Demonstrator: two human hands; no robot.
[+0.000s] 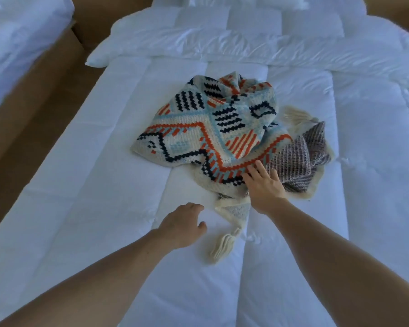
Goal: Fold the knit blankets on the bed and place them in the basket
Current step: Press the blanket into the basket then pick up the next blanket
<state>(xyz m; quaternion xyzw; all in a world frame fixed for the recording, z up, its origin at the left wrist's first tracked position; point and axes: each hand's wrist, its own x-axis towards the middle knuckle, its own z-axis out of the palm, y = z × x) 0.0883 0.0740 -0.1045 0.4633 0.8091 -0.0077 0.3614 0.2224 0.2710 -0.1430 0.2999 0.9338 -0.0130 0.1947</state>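
On the bed (pixel 80 185), the blanket (pixel 206 128) lies in a bumpy heap in the middle. Stretched out, the right hand (pixel 262 185) rests flat on its near edge, fingers straight and spread. Just beside a tassel (pixel 222 246), the left hand (pixel 182 223) hovers, fingers loosely bent, holding nothing.

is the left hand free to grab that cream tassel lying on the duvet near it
Probably yes: the left hand is open and empty, and the tassel lies exposed on the duvet right beside it, nothing between.

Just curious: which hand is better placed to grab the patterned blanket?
The right hand: its fingers lie on the edge of the patterned blanket. The left hand is off it, over the bed.
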